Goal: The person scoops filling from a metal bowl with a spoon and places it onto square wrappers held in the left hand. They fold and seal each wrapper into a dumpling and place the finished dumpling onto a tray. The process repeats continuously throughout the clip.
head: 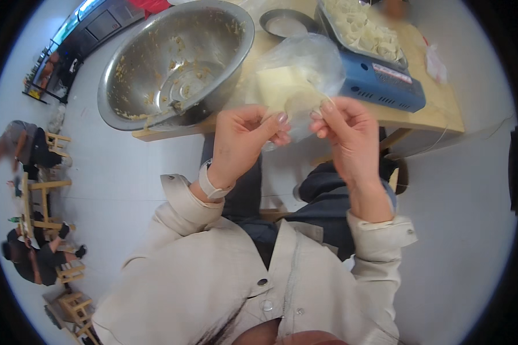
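My left hand (250,138) and my right hand (345,133) are raised in front of the table's edge, a short gap between them. Between the fingers of both hands is a thin, pale, translucent sheet (302,103), perhaps a dough wrapper; its outline is hard to tell from the plastic behind. Just beyond lies a stack of pale yellow square wrappers (280,82) on a clear plastic bag (323,56). Left of it stands a large steel bowl (185,82) with smears of filling on its wall. A small dark bowl (286,26) holds a whitish substance.
At the back right, a metal tray (403,62) of folded wrapped pieces rests on a blue box-like appliance (384,86). A small plastic bag (436,64) hangs near the wooden table's (449,114) right end. Two people (19,142) sit far left among wooden stools (71,271).
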Motion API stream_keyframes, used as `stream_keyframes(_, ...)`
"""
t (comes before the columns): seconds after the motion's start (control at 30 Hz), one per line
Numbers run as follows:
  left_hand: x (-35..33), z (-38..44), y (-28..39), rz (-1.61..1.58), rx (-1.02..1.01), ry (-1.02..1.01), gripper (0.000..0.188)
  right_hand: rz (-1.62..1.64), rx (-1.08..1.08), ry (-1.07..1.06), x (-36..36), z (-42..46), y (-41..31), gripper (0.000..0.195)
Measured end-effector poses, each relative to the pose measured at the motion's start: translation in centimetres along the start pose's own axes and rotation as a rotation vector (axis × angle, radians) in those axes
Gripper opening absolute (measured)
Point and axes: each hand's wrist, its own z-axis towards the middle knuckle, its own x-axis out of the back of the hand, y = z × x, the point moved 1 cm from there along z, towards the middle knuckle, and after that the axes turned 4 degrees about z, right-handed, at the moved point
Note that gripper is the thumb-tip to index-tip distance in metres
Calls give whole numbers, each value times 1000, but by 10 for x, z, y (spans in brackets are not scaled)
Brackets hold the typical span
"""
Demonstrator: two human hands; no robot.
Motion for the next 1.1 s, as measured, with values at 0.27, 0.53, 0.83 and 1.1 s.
stream_keyframes(0.27, -26, 16, 3, -535, 150, 73, 23, 333, -83, 110, -5, -1, 10, 12)
stream_keyframes(0.53, -49, 24, -11, -453, -144, 127, 21, 344, -107, 16, -6, -1, 14, 10)
stream_keyframes(0.83, -54, 19, -13, -415, -260, 163, 33, 276, -125, 44, -24, -7, 10, 8)
stream_keyframes(1.1, -42, 15, -11, -588, -296, -78, 45, -43, -28, -10, -16, -4, 1, 11)
